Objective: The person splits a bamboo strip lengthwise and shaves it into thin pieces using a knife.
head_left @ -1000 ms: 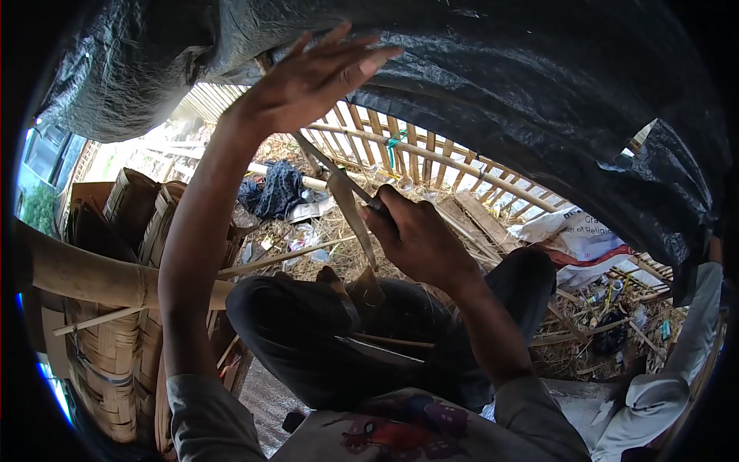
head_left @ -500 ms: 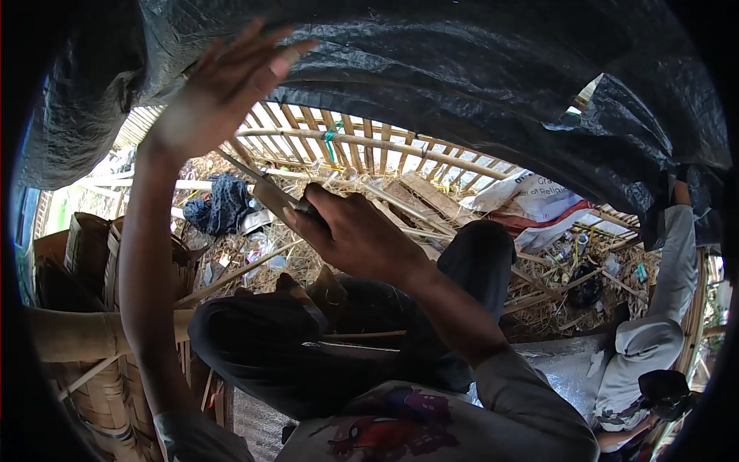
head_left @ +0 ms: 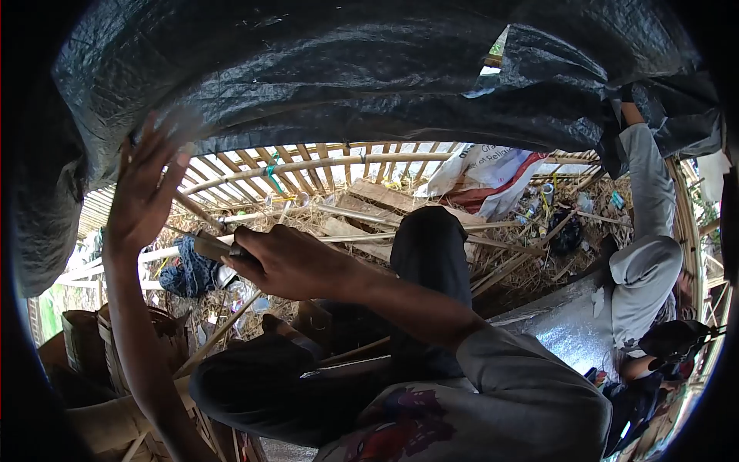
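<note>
My left hand (head_left: 146, 189) is raised at the upper left with its fingers spread, close to the black plastic sheet (head_left: 331, 92); its fingertips are blurred. My right hand (head_left: 281, 262) is closed round the dark handle of a knife (head_left: 208, 245). The blade points left, toward the left wrist, and part of it is hard to make out. Below the knife, my bent knees in dark trousers (head_left: 269, 385) show. A dark blue cloth (head_left: 187, 271) lies on the ground behind the blade.
Bamboo slats (head_left: 315, 175) form a low fence behind straw and boards (head_left: 381, 194). A white and red sack (head_left: 493, 181) lies at its right. Woven bamboo baskets (head_left: 146, 339) and a thick bamboo pole (head_left: 115, 423) are at lower left. Another person (head_left: 647, 269) sits at right, an arm raised to the sheet.
The view has turned right, so more of the other person shows. My left hand has lowered. My right hand, still holding the knife, has moved left.
</note>
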Demonstrator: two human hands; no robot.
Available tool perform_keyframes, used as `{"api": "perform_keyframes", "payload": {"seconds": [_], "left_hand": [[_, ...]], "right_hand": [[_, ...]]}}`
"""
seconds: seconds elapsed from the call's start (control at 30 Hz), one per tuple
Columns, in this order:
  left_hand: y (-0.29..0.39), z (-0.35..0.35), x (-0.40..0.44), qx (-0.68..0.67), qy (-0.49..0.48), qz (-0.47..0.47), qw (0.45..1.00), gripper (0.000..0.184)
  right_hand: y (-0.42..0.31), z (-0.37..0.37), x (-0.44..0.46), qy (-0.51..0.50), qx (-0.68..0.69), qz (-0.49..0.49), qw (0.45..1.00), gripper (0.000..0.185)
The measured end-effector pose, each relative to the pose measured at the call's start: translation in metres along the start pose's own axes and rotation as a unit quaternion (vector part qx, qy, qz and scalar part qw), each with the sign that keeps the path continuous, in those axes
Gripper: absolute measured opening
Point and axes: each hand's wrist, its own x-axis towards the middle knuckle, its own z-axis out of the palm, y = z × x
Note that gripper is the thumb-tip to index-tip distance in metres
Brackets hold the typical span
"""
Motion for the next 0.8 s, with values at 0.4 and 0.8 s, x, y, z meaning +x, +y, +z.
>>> {"api": "perform_keyframes", "payload": {"seconds": [0.4,0.8], "left_hand": [[-0.006,0.038,0.000,-0.023,-0.088,0.003,0.996,0.048],[-0.017,0.055,0.007,-0.067,-0.163,-0.043,0.983,0.073]], "right_hand": [[0.016,0.020,0.011,0.059,-0.017,-0.048,0.997,0.034],[-0.016,-0.008,0.000,-0.054,-0.008,0.058,0.997,0.030]]}}
